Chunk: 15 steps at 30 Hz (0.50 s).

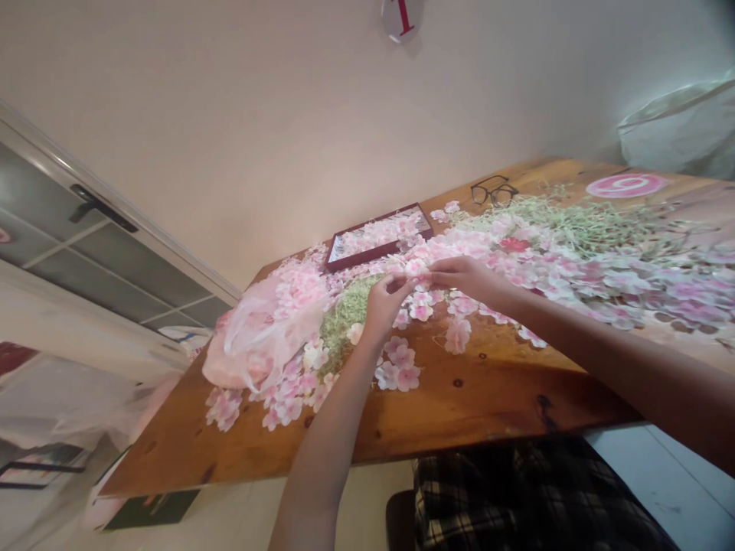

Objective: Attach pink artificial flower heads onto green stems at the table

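Note:
Between my fingertips, over the middle of the table, is a pale pink artificial flower (416, 268). My left hand (386, 300) pinches it from the left, thumb and fingers curled together. From the right, my right hand (453, 274) meets it with closed fingertips. Loose pink and white artificial blossoms (399, 366) lie below and around both hands. Just left of my left hand sits a heap of green stem pieces (347, 314). Behind the hands stands a dark red shallow box (361, 253) with pink blossoms inside.
A sheer pink bag (253, 337) of flowers lies at the left. Many blossoms (609, 287) and green stems (597, 222) spread to the right. Black glasses (494, 191) and a pink number disc (625, 185) lie at the back, near a white sack (677, 130).

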### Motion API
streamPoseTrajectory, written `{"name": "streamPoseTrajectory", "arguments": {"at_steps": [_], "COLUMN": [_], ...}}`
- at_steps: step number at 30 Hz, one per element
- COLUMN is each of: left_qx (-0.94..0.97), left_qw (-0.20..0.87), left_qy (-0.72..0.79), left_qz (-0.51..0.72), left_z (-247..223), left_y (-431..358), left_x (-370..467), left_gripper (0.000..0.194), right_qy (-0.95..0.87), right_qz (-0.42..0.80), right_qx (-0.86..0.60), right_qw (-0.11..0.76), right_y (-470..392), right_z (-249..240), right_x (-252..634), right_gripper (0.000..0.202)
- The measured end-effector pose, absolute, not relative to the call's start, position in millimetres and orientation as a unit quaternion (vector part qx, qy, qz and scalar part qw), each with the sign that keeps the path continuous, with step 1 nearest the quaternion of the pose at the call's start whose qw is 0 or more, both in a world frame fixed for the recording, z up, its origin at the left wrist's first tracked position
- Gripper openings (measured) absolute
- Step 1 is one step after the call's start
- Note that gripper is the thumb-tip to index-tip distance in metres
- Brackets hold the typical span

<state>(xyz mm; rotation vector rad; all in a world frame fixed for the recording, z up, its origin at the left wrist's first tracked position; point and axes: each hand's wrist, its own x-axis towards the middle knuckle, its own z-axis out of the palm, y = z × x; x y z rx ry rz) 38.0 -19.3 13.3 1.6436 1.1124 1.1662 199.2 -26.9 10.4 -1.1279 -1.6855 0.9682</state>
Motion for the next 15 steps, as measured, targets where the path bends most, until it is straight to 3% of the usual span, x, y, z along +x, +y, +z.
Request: {"name": "streamPoseTrajectory", "arguments": {"at_steps": [6, 11, 15], "left_qx": [0.662, 0.645, 0.656], "left_qw": [0.372, 0.341, 0.323], "left_qy": [0.449, 0.492, 0.495], "left_qz": [0.470, 0.474, 0.468], "left_z": [4.8, 1.9, 0.0], "left_y": [-8.8, -0.2, 2.5], "left_x": [28.9, 20.4, 18.5], "left_gripper": [0.027, 0.027, 0.027], "right_qy": [-0.693, -0.788, -0.804], "right_qz": [0.378, 0.200, 0.140], "right_qx": [-0.470, -0.529, -0.554], "right_qw": [0.396, 0.242, 0.161], "right_y": [-23.5, -14.3, -10.6], "right_z": [11.8, 3.7, -4.0], "right_x": [204.0, 218.9, 220.6], "right_gripper": [0.026, 0.015, 0.017]}}
